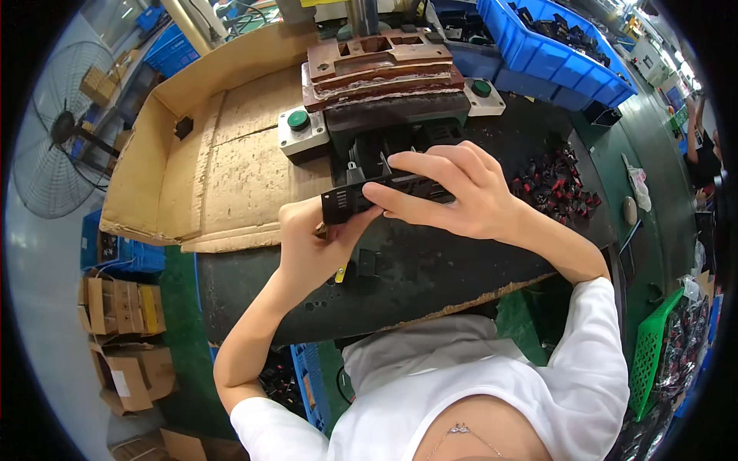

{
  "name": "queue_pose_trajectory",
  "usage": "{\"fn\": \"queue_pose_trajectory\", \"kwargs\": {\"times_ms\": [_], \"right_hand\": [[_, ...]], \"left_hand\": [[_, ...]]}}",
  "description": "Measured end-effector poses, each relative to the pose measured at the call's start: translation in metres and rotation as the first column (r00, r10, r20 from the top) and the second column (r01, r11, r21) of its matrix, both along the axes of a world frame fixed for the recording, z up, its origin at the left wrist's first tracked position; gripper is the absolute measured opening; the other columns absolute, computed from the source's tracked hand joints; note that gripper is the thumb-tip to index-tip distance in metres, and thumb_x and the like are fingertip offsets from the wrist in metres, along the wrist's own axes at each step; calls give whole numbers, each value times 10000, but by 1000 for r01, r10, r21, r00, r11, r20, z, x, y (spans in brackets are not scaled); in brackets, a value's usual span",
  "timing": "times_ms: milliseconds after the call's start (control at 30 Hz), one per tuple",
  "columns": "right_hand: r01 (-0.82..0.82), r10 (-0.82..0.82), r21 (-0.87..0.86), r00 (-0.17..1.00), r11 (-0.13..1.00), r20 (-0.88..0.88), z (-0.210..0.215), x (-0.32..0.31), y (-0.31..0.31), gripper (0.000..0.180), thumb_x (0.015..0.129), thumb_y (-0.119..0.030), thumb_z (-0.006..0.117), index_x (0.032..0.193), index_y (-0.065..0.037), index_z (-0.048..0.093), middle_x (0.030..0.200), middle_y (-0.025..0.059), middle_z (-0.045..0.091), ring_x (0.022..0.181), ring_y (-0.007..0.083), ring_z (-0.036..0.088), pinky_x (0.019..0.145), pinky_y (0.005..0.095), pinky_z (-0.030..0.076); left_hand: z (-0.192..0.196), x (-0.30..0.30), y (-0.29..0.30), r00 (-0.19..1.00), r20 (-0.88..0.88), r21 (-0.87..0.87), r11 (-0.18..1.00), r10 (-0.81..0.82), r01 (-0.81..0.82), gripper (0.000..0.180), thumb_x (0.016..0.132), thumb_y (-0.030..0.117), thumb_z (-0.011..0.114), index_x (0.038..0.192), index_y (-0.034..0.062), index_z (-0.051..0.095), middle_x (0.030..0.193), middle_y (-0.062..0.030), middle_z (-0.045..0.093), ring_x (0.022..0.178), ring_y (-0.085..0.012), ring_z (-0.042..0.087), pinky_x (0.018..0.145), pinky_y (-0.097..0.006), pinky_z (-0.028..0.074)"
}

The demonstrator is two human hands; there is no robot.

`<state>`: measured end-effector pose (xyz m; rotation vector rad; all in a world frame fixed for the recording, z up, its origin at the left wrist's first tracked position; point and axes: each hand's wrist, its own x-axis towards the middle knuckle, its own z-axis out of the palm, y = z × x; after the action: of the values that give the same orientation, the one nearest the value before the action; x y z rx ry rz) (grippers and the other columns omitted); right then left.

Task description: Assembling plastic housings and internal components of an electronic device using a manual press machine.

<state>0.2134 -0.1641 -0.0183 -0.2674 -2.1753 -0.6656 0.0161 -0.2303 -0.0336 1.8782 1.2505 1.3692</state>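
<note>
A long black plastic housing [344, 206] with slots at its end is held level over the worktable, in front of the press. My left hand [311, 250] grips its left end from below, fingers closed around it. Over its top and near side reaches my right hand [473, 192], thumb pressed on the near face and index finger at the upper edge, next to a thin upright metal piece [383, 163]. The far fingers of my right hand are partly hidden. Below the housing, a small black part [369, 263] and a yellow-ended item [340, 273] lie on the table.
A press fixture [380, 69] stands ahead, flanked by green push buttons [298, 121] [481, 88]. A cut-open cardboard box [254, 154] lies at left. Small red and black parts [555, 183] are heaped at right. A blue bin [553, 48] of black parts sits at far right.
</note>
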Motion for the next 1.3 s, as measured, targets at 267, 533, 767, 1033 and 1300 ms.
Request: {"fn": "queue_pose_trajectory", "kwargs": {"times_ms": [267,533,767,1033,1300], "right_hand": [[-55,54,-131,998,990,-9,-2,-1,-6,447,637,-318,728,1062,-204,650,1013,29,550,717,160,517,577,260,463],[-38,64,-301,995,953,79,-3,-1,-13,571,602,-329,746,1117,-120,613,946,71,530,688,188,537,549,273,490],[-16,62,-397,993,918,104,-9,-4,-15,596,609,-310,752,1143,-101,591,976,93,520,749,222,552,561,285,501],[-183,232,-576,973,797,13,-10,2,-6,481,717,-212,684,1155,-61,554,1150,172,513,921,325,558,777,383,476],[-336,339,-563,935,755,-104,-17,-1,-5,526,755,-196,655,1231,-59,480,1178,181,488,940,316,558,758,369,496]], "left_hand": [[22,2,-9,984,-177,87,996,2,13,49,738,37,685,770,18,652,485,-41,481,395,-93,401,399,-220,317],[22,3,-13,990,-141,12,1000,-19,21,93,759,13,640,684,-4,588,468,-56,449,373,-102,379,378,-241,291],[18,2,-12,984,-177,32,999,8,-2,96,747,3,633,678,-4,566,482,-86,464,361,-160,403,375,-261,297],[22,2,-19,899,-388,344,937,203,-63,164,687,27,692,651,13,533,519,-84,489,405,-237,480,386,-283,356],[32,1,-23,854,-434,546,838,287,-4,234,658,25,717,610,44,489,506,-47,459,395,-195,467,380,-275,350]]}}
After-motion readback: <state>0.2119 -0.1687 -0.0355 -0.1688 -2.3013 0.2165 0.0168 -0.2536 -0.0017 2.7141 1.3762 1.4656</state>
